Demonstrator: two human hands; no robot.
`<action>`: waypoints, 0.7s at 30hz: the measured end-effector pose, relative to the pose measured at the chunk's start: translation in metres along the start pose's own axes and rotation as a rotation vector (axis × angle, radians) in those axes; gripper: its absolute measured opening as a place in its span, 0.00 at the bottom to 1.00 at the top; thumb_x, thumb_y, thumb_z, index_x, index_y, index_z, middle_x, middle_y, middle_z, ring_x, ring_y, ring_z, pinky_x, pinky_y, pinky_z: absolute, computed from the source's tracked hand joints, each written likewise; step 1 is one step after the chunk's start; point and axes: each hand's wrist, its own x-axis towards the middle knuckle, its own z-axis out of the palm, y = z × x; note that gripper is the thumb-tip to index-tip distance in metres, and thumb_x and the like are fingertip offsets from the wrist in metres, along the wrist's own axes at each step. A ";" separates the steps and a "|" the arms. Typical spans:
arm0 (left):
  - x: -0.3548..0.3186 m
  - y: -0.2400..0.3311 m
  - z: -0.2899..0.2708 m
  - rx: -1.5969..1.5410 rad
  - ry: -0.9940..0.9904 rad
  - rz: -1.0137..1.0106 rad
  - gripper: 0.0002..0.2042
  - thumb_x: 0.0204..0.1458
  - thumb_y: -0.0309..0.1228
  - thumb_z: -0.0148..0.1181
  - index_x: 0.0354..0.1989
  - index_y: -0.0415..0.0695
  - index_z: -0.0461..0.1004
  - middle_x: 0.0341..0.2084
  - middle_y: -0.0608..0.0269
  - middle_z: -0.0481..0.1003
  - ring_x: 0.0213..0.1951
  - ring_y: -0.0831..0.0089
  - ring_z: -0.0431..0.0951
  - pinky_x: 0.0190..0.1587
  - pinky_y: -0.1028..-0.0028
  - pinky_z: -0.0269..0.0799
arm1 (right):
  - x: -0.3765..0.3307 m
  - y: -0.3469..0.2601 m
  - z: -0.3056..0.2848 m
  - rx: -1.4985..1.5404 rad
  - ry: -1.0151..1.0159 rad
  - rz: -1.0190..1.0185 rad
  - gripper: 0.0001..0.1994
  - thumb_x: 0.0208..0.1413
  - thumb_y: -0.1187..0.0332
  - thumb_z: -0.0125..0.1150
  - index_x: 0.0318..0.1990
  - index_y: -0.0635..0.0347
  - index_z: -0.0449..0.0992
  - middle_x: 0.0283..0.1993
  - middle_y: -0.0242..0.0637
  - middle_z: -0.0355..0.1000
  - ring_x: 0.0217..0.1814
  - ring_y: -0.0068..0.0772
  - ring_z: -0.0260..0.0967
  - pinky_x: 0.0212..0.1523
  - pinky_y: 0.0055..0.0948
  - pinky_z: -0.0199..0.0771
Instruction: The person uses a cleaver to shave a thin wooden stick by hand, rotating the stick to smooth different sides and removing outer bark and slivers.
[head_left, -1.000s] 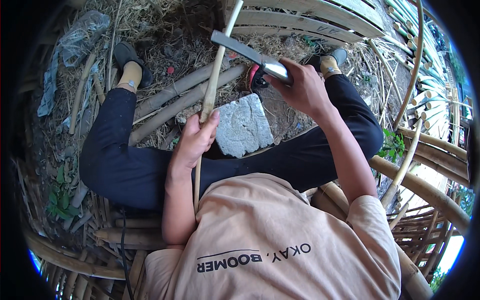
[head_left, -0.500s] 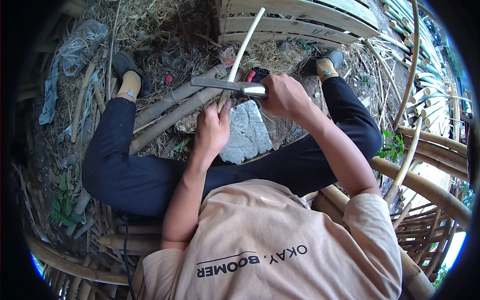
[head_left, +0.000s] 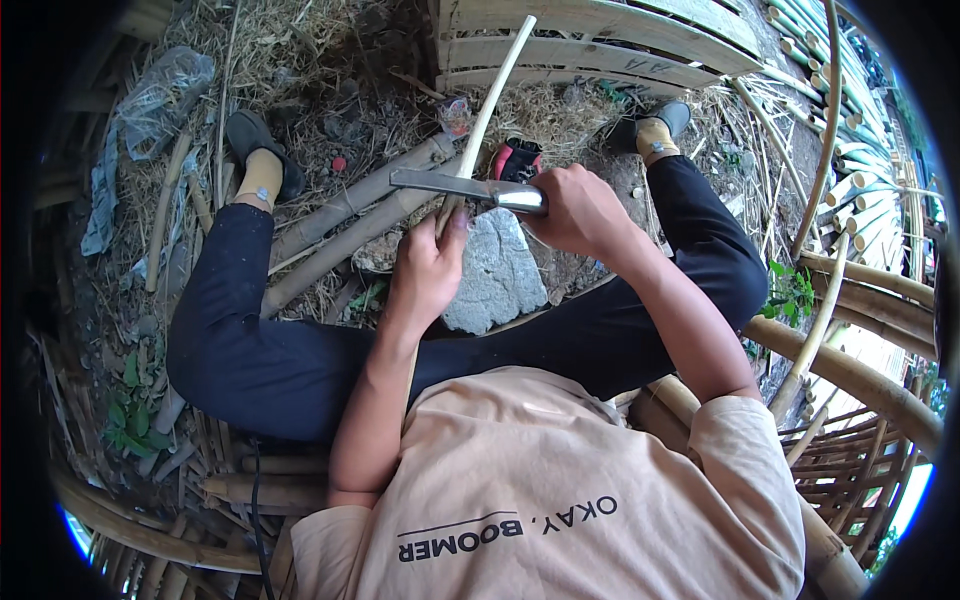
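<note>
left hand (head_left: 428,268): wrapped around the lower part of the bamboo strip (head_left: 492,100), fingers curled shut on it, thumb up near the blade. It has slid up the strip since a second ago, when it gripped lower down by the stone.

right hand (head_left: 580,208): fist closed tight on the handle of the cleaver-style knife (head_left: 455,187), fingers pressed together around it.

knife: blade lies flat across the strip, pointing toward 9 o'clock. A second ago it was raised up at about 12 o'clock; now it has come down onto the strip just above the left hand.

bamboo strip: pale, thin, slightly curved, running from the left hand up toward 12 o'clock, its tip over the slatted bamboo panel (head_left: 600,40).

what that means: looks like the blade is biting into or shaving the strip now, so the cut is under way rather than being lined up. That's my read, anyway.

flat grey stone (head_left: 495,275): on the ground between the legs, just right of the left hand.

red-and-black glove (head_left: 517,160): on the ground just behind the knife.

bamboo poles (head_left: 350,215): lying on the straw at 10 o'clock from the hands.
</note>
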 end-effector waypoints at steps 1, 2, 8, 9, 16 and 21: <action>0.000 0.000 0.000 0.003 0.016 0.010 0.19 0.67 0.43 0.50 0.42 0.35 0.75 0.27 0.38 0.76 0.33 0.40 0.79 0.35 0.53 0.71 | 0.002 -0.001 -0.001 -0.004 0.004 0.018 0.07 0.42 0.66 0.65 0.27 0.60 0.80 0.24 0.49 0.77 0.31 0.54 0.78 0.36 0.47 0.80; -0.003 0.004 0.000 0.017 0.013 0.002 0.19 0.67 0.43 0.49 0.43 0.35 0.75 0.28 0.37 0.76 0.34 0.40 0.78 0.35 0.53 0.71 | 0.002 0.002 0.002 -0.003 0.038 0.001 0.07 0.41 0.67 0.64 0.26 0.60 0.80 0.24 0.49 0.76 0.30 0.54 0.77 0.35 0.47 0.79; -0.019 0.041 -0.008 0.118 -0.016 -0.072 0.19 0.68 0.42 0.47 0.46 0.36 0.74 0.26 0.43 0.74 0.32 0.47 0.75 0.33 0.56 0.69 | 0.004 0.011 0.011 0.001 0.171 -0.023 0.06 0.36 0.68 0.63 0.24 0.58 0.78 0.21 0.47 0.73 0.29 0.56 0.75 0.35 0.48 0.76; -0.021 0.042 -0.007 0.126 0.004 -0.046 0.20 0.69 0.43 0.46 0.45 0.35 0.74 0.23 0.49 0.71 0.28 0.57 0.73 0.33 0.59 0.68 | 0.005 0.012 0.010 0.003 0.178 -0.029 0.06 0.35 0.68 0.63 0.24 0.58 0.78 0.21 0.47 0.73 0.29 0.56 0.74 0.35 0.48 0.76; -0.060 0.060 -0.014 0.058 -0.132 -0.203 0.19 0.68 0.41 0.47 0.34 0.34 0.72 0.15 0.48 0.69 0.17 0.56 0.71 0.23 0.59 0.63 | 0.017 0.061 -0.031 -0.028 0.384 0.352 0.11 0.52 0.66 0.63 0.40 0.60 0.84 0.29 0.55 0.77 0.33 0.53 0.79 0.34 0.43 0.78; -0.056 0.034 -0.011 -0.086 -0.144 -0.336 0.21 0.69 0.42 0.45 0.31 0.37 0.70 0.14 0.55 0.67 0.18 0.66 0.70 0.24 0.64 0.64 | 0.007 0.063 -0.028 0.250 0.459 0.204 0.22 0.59 0.57 0.65 0.20 0.64 0.71 0.14 0.35 0.65 0.16 0.30 0.60 0.21 0.36 0.61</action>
